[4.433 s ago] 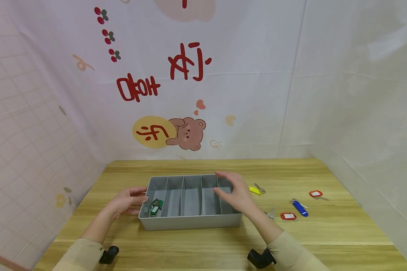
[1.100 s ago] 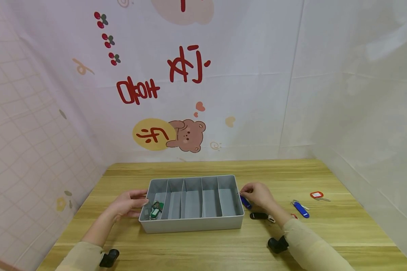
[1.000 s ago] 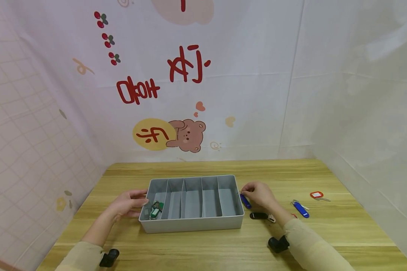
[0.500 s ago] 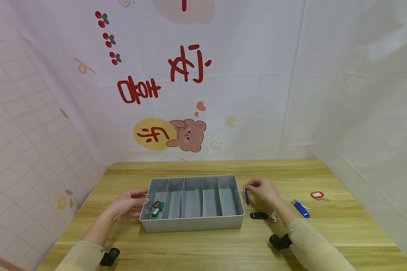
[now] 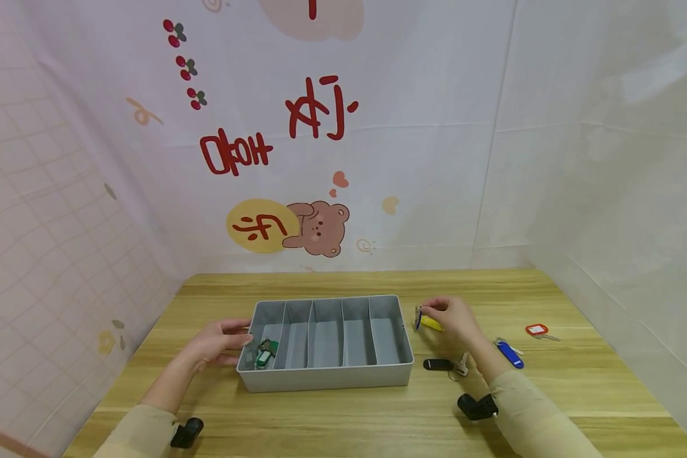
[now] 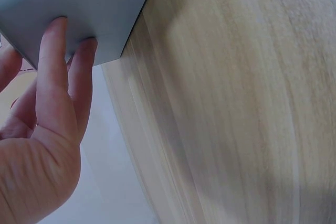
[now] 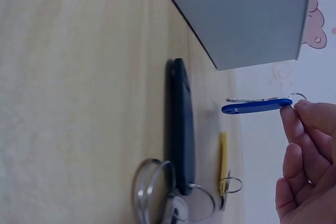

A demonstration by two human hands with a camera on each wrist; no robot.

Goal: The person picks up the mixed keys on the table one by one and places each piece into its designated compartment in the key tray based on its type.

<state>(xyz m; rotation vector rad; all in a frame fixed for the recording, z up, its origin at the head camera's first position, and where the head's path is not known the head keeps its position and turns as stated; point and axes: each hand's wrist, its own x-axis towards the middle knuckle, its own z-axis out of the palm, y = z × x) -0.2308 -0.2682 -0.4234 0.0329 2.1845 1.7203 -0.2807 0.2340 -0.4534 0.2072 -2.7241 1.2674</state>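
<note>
My left hand (image 5: 214,345) holds the left end of a grey divided tray (image 5: 323,380), thumb at the rim and fingertips against the outer wall (image 6: 100,9). A bunch with green key tags (image 5: 265,353) lies in the tray's leftmost compartment. Right of the tray, my right hand (image 5: 452,316) pinches a key with a blue tag (image 7: 257,106) by its ring; tag and key hang above the table. A yellow key tag (image 5: 432,324) lies just beyond those fingers. Below them is a black key tag (image 5: 437,364) with a key and rings.
Farther right on the wooden table (image 5: 343,420) lie a second blue key tag (image 5: 509,353) with a key and a red key tag (image 5: 536,329) with a key. A printed white cloth (image 5: 423,159) stands behind the table and at its sides.
My right hand has left the tray's right end, taken the blue-tagged key and lifted it, shifting up and right. The yellow tag shows again beside it. My left hand stays on the tray.
</note>
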